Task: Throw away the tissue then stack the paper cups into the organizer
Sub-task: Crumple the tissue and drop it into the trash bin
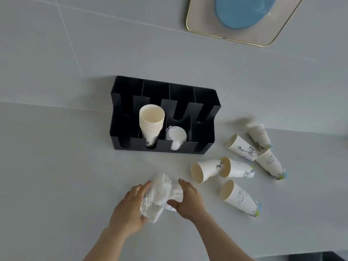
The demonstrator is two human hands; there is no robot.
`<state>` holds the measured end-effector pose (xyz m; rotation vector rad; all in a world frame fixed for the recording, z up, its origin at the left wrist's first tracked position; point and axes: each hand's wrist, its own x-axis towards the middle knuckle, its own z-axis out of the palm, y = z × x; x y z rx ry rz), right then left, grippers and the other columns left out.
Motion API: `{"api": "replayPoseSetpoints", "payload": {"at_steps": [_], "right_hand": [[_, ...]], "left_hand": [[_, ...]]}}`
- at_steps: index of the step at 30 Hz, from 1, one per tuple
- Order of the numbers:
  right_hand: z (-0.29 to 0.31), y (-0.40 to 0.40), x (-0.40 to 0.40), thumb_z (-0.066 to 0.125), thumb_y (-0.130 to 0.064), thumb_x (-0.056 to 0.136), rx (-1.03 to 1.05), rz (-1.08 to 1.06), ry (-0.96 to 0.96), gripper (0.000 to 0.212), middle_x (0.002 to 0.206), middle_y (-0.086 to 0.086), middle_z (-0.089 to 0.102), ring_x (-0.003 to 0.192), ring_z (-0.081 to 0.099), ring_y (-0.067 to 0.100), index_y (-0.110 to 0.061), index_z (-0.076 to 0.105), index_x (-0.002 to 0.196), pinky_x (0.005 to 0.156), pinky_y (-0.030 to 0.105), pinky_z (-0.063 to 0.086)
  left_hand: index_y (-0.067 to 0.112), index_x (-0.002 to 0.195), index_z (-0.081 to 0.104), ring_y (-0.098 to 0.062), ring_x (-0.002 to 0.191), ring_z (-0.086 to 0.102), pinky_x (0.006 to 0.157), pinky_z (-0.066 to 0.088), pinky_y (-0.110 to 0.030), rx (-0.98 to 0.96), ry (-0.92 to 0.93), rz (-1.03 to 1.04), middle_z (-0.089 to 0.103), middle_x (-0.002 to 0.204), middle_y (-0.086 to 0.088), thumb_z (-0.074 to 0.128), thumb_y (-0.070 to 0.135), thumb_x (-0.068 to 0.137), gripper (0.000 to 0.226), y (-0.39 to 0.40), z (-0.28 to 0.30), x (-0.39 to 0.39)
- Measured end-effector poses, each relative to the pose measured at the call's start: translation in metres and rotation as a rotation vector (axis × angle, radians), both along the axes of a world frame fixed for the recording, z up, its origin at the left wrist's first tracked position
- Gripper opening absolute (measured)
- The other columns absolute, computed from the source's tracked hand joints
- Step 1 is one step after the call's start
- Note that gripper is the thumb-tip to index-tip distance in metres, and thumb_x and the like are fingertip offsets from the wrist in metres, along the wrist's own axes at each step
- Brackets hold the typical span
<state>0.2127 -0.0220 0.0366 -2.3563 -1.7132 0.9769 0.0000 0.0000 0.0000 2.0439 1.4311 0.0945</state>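
Note:
A crumpled white tissue [160,194] lies on the grey table between my two hands. My left hand [130,208] cups its left side and my right hand [188,198] presses its right side, fingers curled on it. Behind it stands a black organizer [205,117] with several slots; one slot holds a stack of paper cups [151,123], the slot to its right holds white lids [176,137]. Several loose printed paper cups lie on their sides to the right, among them one [207,170] close to my right hand and one [239,198] nearer the front.
A beige tray with a gold rim [199,29] carrying a blue plate [243,12] sits at the far right of the table. A dark edge [316,257] shows at the bottom right corner.

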Motion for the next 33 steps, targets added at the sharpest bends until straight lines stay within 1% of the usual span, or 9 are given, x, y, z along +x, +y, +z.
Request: {"api": "replayPoseSetpoints", "payload": {"at_steps": [5,9,12,16,20,22,25,30,33], "right_hand": [[-0.019,0.006,-0.009,0.077,-0.041,0.086,0.016,-0.004,0.103,0.097,0.168,-0.003,0.022,0.15,0.03,0.022,-0.037,0.014,0.16,0.117,0.04,0.035],[-0.031,0.0,-0.018,0.071,-0.035,0.092,0.024,0.054,0.074,0.076,0.163,-0.005,0.033,0.147,0.033,0.019,-0.04,0.029,0.156,0.115,0.035,0.033],[-0.038,-0.005,-0.019,0.068,-0.032,0.094,0.069,0.02,0.023,0.059,0.148,-0.005,0.051,0.136,0.045,0.018,-0.03,0.046,0.149,0.105,0.028,0.038],[-0.038,-0.011,-0.017,0.07,-0.026,0.091,0.084,-0.094,0.065,0.044,0.127,-0.001,0.067,0.117,0.06,0.02,-0.021,0.062,0.135,0.086,0.023,0.042],[-0.034,-0.019,-0.009,0.073,-0.015,0.081,0.105,-0.254,0.167,0.019,0.096,0.007,0.076,0.09,0.07,0.026,-0.011,0.075,0.1,0.079,0.037,0.056],[-0.032,-0.022,-0.003,0.075,-0.012,0.078,0.144,-0.299,0.229,0.014,0.087,0.0,0.076,0.081,0.071,0.018,-0.013,0.075,0.092,0.079,0.04,0.059],[-0.023,-0.026,0.011,0.076,-0.011,0.08,0.178,-0.342,0.343,0.02,0.087,-0.007,0.073,0.073,0.068,0.006,-0.018,0.073,0.099,0.079,0.038,0.06],[0.0,-0.037,0.032,0.066,-0.012,0.085,0.147,-0.285,0.646,0.047,0.108,-0.002,0.07,0.093,0.071,0.013,-0.037,0.064,0.125,0.081,0.028,0.06],[0.006,-0.042,0.038,0.076,-0.017,0.08,0.135,-0.175,0.742,0.046,0.113,-0.003,0.071,0.092,0.073,0.015,-0.04,0.07,0.12,0.088,0.032,0.06]], "left_hand": [[0.048,0.152,-0.002,-0.01,0.115,0.044,0.075,0.055,-0.026,0.009,0.045,-0.044,0.039,0.125,0.015,0.08,0.02,0.071,0.118,0.006,-0.015,0.006],[0.043,0.154,0.013,-0.012,0.107,0.049,0.076,0.053,-0.027,0.018,0.008,-0.034,0.044,0.115,0.011,0.076,0.016,0.077,0.104,0.011,-0.024,0.01],[0.036,0.151,0.031,-0.016,0.101,0.056,0.08,0.052,-0.029,-0.025,-0.084,0.028,0.05,0.113,0.008,0.073,0.012,0.081,0.085,0.01,-0.025,0.018],[0.034,0.141,0.047,-0.015,0.096,0.063,0.079,0.051,-0.026,-0.036,-0.187,0.093,0.054,0.111,0.009,0.067,0.003,0.081,0.07,0.003,-0.025,0.033],[0.034,0.133,0.055,-0.013,0.087,0.063,0.077,0.048,-0.022,-0.028,-0.221,0.116,0.053,0.111,0.012,0.064,0.001,0.081,0.062,-0.008,-0.018,0.051],[0.033,0.127,0.059,-0.011,0.083,0.063,0.076,0.048,-0.022,-0.003,-0.237,0.136,0.054,0.109,0.014,0.065,0.002,0.082,0.056,-0.011,-0.012,0.061],[0.031,0.114,0.065,-0.01,0.079,0.063,0.073,0.049,-0.024,0.03,-0.224,0.167,0.058,0.099,0.013,0.067,0.007,0.085,0.037,-0.019,0.003,0.073],[0.032,0.095,0.066,-0.01,0.069,0.059,0.06,0.044,-0.022,0.16,-0.147,0.274,0.06,0.081,0.011,0.066,0.021,0.09,0.012,-0.038,0.025,0.087],[0.033,0.095,0.065,-0.008,0.071,0.059,0.057,0.039,-0.018,0.184,-0.099,0.378,0.063,0.084,0.014,0.065,0.023,0.09,0.011,-0.053,0.035,0.093]]}}
